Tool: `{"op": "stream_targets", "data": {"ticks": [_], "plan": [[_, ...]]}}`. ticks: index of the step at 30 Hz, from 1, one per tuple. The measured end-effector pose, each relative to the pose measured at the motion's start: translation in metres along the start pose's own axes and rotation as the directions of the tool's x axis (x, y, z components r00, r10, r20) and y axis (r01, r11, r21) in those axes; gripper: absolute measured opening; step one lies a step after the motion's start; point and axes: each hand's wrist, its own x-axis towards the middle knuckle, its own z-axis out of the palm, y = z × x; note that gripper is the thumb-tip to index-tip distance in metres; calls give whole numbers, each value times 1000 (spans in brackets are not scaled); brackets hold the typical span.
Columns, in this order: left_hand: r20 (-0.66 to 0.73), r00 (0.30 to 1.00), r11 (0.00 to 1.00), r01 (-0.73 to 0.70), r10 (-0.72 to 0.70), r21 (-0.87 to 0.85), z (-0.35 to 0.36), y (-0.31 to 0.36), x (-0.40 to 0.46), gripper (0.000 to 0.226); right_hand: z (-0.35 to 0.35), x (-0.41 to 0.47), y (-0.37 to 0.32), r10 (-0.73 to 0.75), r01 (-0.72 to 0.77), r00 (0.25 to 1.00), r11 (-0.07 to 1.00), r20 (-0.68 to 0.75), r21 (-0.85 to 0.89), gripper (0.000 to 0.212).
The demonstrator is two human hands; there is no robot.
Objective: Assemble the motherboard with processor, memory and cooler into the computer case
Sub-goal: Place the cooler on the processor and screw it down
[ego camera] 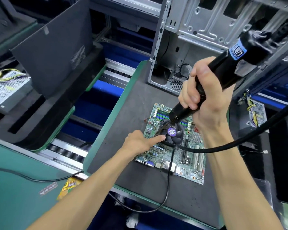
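The right hand (204, 103) grips the electric screwdriver (223, 70) over the cooler (173, 135) while the left hand's (140, 141) straight fingers (158, 138) touch the cooler on the motherboard (173, 156).

motherboard (173, 156) green, blue memory slots | cooler (172, 133) black fan, purple round label | electric screwdriver (223, 70) black, blue band | mat (140, 103) dark grey, green edge | computer case (198, 30) bare silver metal | cable (239, 140) black
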Motion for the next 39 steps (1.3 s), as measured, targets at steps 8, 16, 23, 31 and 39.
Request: {"op": "stream_targets", "data": {"ticks": [8, 16, 23, 31, 39], "plan": [[22, 998, 959, 64, -60, -277, 3, -3, -8, 108, 5, 3, 3, 57, -61, 991, 998, 121, 32, 15], [-28, 998, 953, 45, -56, -301, 10, -11, -2, 58, 7, 6, 6, 80, -95, 972, 994, 221, 58, 13], [-26, 999, 953, 33, -42, -300, 10, -12, 3, 71, 8, 11, 11, 107, -126, 962, 990, 251, 58, 16], [-10, 999, 952, 30, -34, -305, 12, -16, 6, 74, 5, 12, 15, 110, -144, 944, 986, 311, 86, 23], [5, 999, 953, 33, -33, -301, 13, -21, 10, 84, 0, 17, 19, 124, -178, 921, 977, 369, 117, 26]]}}
